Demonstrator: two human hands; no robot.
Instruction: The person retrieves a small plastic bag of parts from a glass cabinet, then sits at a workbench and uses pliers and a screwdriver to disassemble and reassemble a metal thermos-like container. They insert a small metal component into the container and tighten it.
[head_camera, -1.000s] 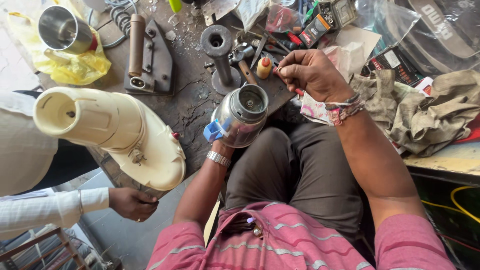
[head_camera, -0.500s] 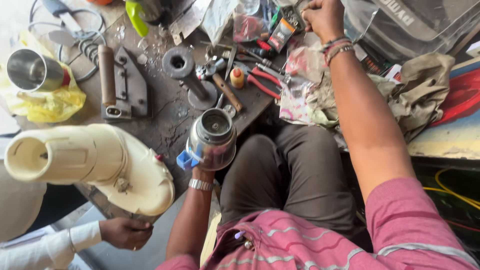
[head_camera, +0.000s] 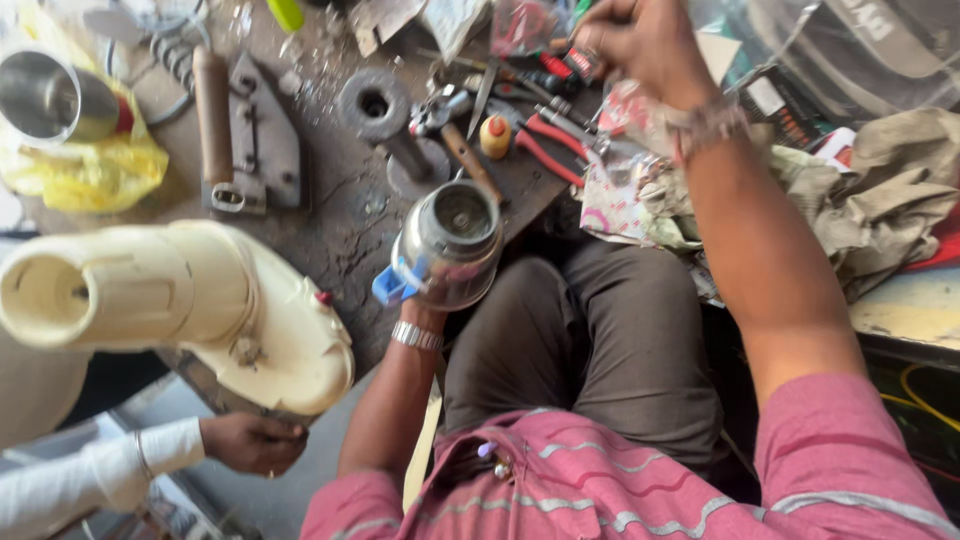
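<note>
My left hand (head_camera: 425, 312) grips a steel mixer jar (head_camera: 450, 240) from below, tilted so its open top faces me, with a blue handle at its left side. My right hand (head_camera: 640, 40) reaches far forward over a heap of tools at the top of the bench, fingers closed around a small dark and red object (head_camera: 583, 62) that I cannot identify. Red-handled pliers (head_camera: 550, 140), a hammer (head_camera: 462, 150) and a small orange bottle (head_camera: 495, 135) lie between the jar and my right hand.
Another person's hand (head_camera: 255, 442) in a white sleeve holds a cream mixer base (head_camera: 180, 300) at the left. An old flat iron (head_camera: 240, 130), a steel jar on a yellow bag (head_camera: 60, 100), a round metal anvil (head_camera: 375, 105) and crumpled rags (head_camera: 890, 190) crowd the bench.
My right hand has moved from beside the jar up to the tool heap at the far edge. The jar stays in my left hand; the view has shifted forward.
</note>
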